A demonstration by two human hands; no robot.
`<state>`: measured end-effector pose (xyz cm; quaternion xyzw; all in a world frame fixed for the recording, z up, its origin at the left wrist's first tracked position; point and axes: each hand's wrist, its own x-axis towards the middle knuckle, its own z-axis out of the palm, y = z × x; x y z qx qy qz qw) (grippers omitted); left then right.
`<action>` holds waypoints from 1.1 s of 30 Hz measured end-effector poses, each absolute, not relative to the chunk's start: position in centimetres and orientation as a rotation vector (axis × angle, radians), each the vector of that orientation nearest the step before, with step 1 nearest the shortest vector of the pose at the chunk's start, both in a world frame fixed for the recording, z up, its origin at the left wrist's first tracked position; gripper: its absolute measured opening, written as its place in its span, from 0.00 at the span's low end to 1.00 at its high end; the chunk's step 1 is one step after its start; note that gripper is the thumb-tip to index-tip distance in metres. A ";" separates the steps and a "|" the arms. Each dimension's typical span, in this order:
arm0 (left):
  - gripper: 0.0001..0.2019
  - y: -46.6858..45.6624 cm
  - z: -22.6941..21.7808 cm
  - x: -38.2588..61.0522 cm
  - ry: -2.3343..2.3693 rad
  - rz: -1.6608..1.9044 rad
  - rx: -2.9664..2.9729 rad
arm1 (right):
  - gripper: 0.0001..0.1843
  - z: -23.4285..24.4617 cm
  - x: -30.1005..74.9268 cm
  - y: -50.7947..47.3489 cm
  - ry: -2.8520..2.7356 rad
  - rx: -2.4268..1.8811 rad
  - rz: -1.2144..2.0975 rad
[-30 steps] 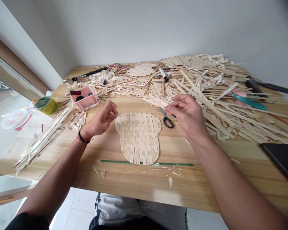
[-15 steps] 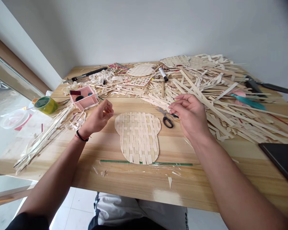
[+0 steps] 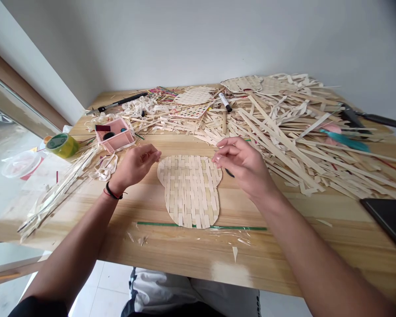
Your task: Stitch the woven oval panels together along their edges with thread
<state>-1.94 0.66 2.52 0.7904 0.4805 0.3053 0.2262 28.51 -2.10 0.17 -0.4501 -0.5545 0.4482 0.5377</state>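
A pale woven mat (image 3: pixel 189 189) with a rounded, lobed outline lies flat on the wooden table (image 3: pixel 284 246) in front of me. My left hand (image 3: pixel 135 165) hovers at its upper left corner, fingertips pinched together. At the mat's upper right corner my right hand (image 3: pixel 242 165) is also pinched, thumb against the fingers. I cannot make out anything between either set of fingers. The right hand covers the black-handled scissors (image 3: pixel 229 173); only a sliver of handle shows. A thin green strip (image 3: pixel 152 223) lies along the mat's near edge.
A big heap of loose pale strips (image 3: pixel 293 132) fills the back and right of the table, with other woven pieces and a marker (image 3: pixel 225 102). A pink tray (image 3: pixel 116 134) and a green tape roll (image 3: pixel 62 144) sit at the left. A black slab (image 3: pixel 389 218) lies at the right edge.
My right hand has moved left from beside the scissors to over them, at the mat's corner. My left hand has shifted slightly towards the mat.
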 end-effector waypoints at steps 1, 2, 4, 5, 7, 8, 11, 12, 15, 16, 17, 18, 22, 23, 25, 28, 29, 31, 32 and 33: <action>0.14 0.5 2.6 -1.8 1.313 0.863 2.217 | 0.16 0.3 28.2 -2.4 -1.345 -1.055 1.089; 0.14 0.4 2.7 -1.7 1.287 0.898 2.243 | 0.16 0.5 27.9 -2.7 -1.372 -1.042 1.112; 0.10 0.1 2.8 -1.5 1.229 0.980 2.256 | 0.16 0.6 27.3 -3.3 -1.420 -1.021 1.154; 0.09 0.0 2.9 -1.4 1.214 1.009 2.247 | 0.16 0.7 27.1 -3.5 -1.439 -1.014 1.171; 0.09 -0.3 2.9 -1.3 1.226 1.047 2.198 | 0.16 0.7 26.8 -3.8 -1.463 -1.003 1.190; 0.09 -0.4 2.9 -1.3 1.242 1.063 2.167 | 0.16 0.7 26.7 -3.9 -1.469 -1.000 1.195; 0.09 -0.9 3.0 -1.0 1.246 1.087 2.136 | 0.16 0.6 26.5 -4.1 -1.487 -0.995 1.199; 0.08 -1.0 3.0 -0.8 1.208 1.080 2.159 | 0.15 0.6 26.4 -4.2 -1.495 -0.994 1.199; 0.08 -1.7 3.1 0.3 0.989 1.026 2.253 | 0.14 0.5 26.2 -4.3 -1.523 -0.984 1.199; 0.08 -1.9 3.0 0.7 0.907 1.007 2.278 | 0.14 0.4 26.0 -4.4 -1.535 -0.977 1.200; 0.09 -2.2 2.9 1.1 0.839 0.993 2.296 | 0.14 0.4 25.9 -4.5 -1.546 -0.970 1.205; 0.10 -2.3 2.7 1.4 0.790 0.981 2.304 | 0.14 0.3 25.8 -4.6 -1.554 -0.966 1.214; 0.09 -2.9 2.2 2.0 0.760 0.912 2.261 | 0.14 0.3 25.3 -5.0 -1.571 -0.960 1.256; 0.08 -2.9 2.0 2.0 0.768 0.889 2.248 | 0.14 0.4 25.3 -5.0 -1.574 -0.954 1.256; 0.08 -3.0 1.8 2.1 0.775 0.858 2.231 | 0.14 0.5 25.2 -5.1 -1.580 -0.940 1.252; 0.06 -3.2 1.7 2.2 0.787 0.850 2.220 | 0.14 0.6 25.2 -5.2 -1.581 -0.933 1.251; 0.05 -3.2 1.8 2.2 0.792 0.852 2.221 | 0.14 0.6 25.2 -5.2 -1.584 -0.936 1.250; 0.04 -3.2 1.8 2.3 0.800 0.858 2.229 | 0.14 0.6 25.3 -5.1 -1.592 -0.944 1.243; 0.04 -3.2 1.9 2.3 0.802 0.863 2.236 | 0.14 0.6 25.3 -5.1 -1.593 -0.944 1.240; 0.04 -3.2 1.9 2.3 0.801 0.871 2.243 | 0.14 0.6 25.3 -5.1 -1.590 -0.943 1.240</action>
